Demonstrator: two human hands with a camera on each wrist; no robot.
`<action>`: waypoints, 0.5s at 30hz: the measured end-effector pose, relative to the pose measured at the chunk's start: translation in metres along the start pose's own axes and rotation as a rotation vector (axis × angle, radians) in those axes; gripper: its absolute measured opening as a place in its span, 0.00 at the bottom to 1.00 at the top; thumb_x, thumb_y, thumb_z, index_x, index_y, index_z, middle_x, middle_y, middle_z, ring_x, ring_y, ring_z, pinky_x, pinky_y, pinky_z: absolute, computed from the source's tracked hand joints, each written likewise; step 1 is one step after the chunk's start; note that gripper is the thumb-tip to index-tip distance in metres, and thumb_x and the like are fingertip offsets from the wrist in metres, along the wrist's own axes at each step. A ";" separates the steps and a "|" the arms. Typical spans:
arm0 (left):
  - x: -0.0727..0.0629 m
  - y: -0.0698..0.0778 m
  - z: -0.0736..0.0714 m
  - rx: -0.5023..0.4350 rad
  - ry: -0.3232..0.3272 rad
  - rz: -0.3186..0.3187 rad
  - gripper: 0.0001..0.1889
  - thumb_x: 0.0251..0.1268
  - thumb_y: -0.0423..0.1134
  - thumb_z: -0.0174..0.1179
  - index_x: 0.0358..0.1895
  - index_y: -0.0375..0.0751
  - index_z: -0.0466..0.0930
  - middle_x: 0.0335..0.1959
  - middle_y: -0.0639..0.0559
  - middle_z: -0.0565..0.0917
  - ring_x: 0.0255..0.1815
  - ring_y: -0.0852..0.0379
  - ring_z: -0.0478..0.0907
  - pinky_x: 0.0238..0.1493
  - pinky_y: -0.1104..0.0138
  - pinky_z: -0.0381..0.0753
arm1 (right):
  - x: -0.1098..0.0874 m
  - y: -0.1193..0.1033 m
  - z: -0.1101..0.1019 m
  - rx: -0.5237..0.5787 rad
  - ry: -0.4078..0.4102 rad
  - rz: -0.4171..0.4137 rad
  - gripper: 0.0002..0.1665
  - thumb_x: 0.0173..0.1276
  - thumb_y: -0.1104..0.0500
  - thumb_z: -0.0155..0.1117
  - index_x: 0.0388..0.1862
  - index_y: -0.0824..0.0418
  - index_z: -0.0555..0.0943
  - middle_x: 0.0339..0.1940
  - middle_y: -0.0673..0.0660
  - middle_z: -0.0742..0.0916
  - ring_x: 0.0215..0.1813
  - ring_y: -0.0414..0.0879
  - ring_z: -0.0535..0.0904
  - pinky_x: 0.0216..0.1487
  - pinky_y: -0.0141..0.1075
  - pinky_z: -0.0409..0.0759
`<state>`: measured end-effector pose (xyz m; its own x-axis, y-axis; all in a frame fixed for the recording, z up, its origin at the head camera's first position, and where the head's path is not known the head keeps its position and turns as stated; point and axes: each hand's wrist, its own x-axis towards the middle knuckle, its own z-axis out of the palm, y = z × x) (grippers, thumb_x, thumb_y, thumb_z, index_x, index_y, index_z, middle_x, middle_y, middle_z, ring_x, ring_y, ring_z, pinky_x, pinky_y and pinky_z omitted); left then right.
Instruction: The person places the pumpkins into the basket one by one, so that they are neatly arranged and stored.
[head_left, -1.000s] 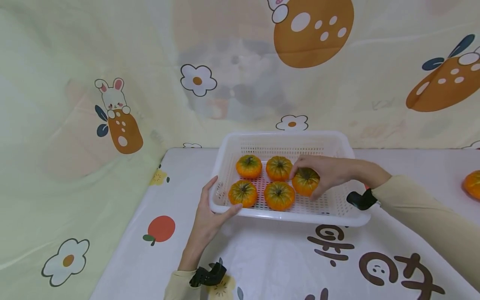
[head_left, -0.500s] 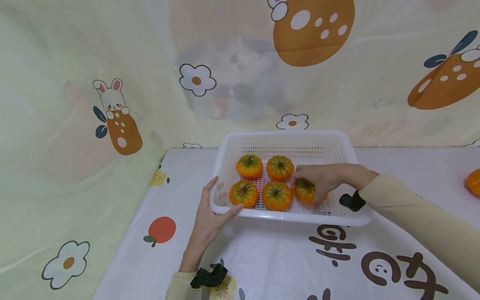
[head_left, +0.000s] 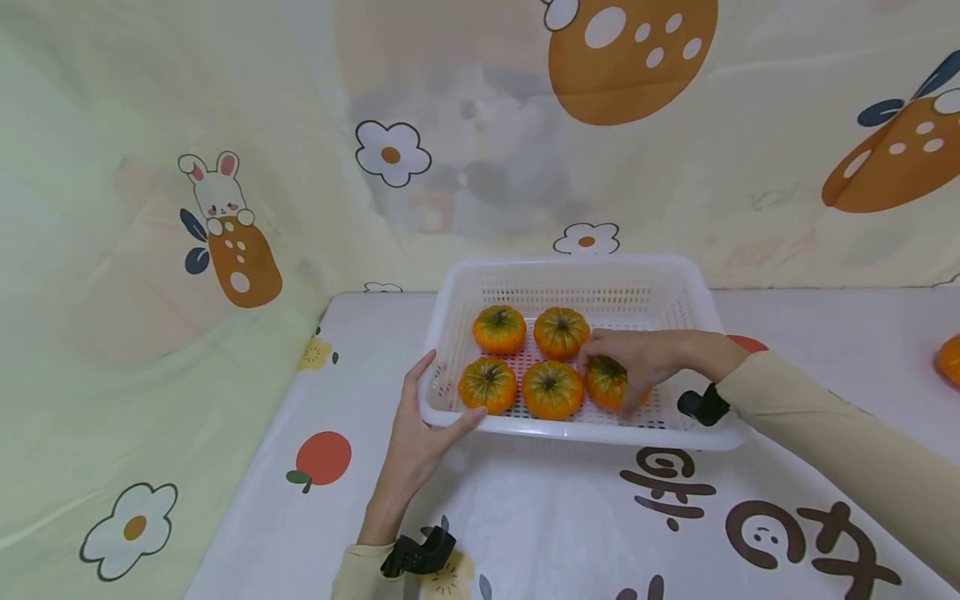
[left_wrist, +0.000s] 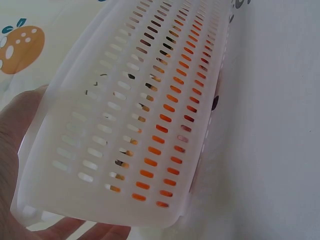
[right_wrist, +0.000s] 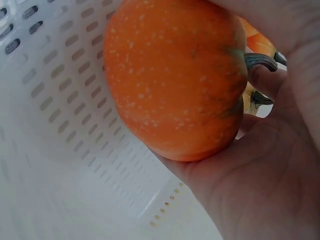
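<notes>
A white plastic basket with slotted walls sits on the table, several small orange pumpkins inside it. My left hand grips its front left corner, thumb on the front rim and fingers along the left side. Reaching in from the right, my right hand holds a pumpkin from above, at the right end of the front row. The right wrist view shows that pumpkin's speckled orange side against the palm. Left of it lies the front middle pumpkin, with a front left pumpkin beyond. Two pumpkins form the back row.
Another orange pumpkin lies on the table at the far right, cut by the frame edge. A patterned cloth hangs close behind the basket. The printed tablecloth covers the table in front.
My right hand has lowered the pumpkin toward the front row of the basket. The front middle pumpkin has shifted slightly left. My left hand has stayed at the corner.
</notes>
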<state>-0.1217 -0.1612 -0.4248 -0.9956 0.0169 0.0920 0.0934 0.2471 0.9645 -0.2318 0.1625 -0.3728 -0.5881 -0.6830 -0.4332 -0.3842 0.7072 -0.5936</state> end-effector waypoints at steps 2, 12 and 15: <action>0.000 0.001 0.000 0.002 -0.001 0.000 0.52 0.57 0.45 0.80 0.82 0.53 0.56 0.75 0.46 0.71 0.67 0.43 0.74 0.68 0.42 0.75 | -0.001 0.000 0.000 0.003 0.003 0.003 0.37 0.49 0.61 0.88 0.56 0.54 0.77 0.65 0.60 0.73 0.68 0.60 0.68 0.74 0.61 0.68; -0.001 0.001 0.000 -0.013 -0.009 0.003 0.51 0.58 0.44 0.79 0.82 0.53 0.56 0.74 0.46 0.71 0.67 0.43 0.75 0.68 0.43 0.75 | -0.004 -0.001 -0.001 -0.004 0.009 0.002 0.36 0.51 0.60 0.88 0.56 0.54 0.77 0.63 0.59 0.74 0.68 0.60 0.69 0.74 0.61 0.69; -0.001 0.001 0.000 -0.016 -0.011 -0.002 0.51 0.58 0.44 0.79 0.82 0.53 0.56 0.74 0.46 0.72 0.67 0.43 0.75 0.68 0.43 0.75 | -0.005 -0.001 -0.001 -0.007 0.012 -0.002 0.37 0.51 0.60 0.88 0.57 0.55 0.78 0.63 0.59 0.75 0.67 0.60 0.70 0.74 0.61 0.69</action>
<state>-0.1208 -0.1610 -0.4242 -0.9958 0.0269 0.0874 0.0913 0.2315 0.9685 -0.2294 0.1651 -0.3688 -0.5958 -0.6821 -0.4240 -0.3902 0.7073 -0.5895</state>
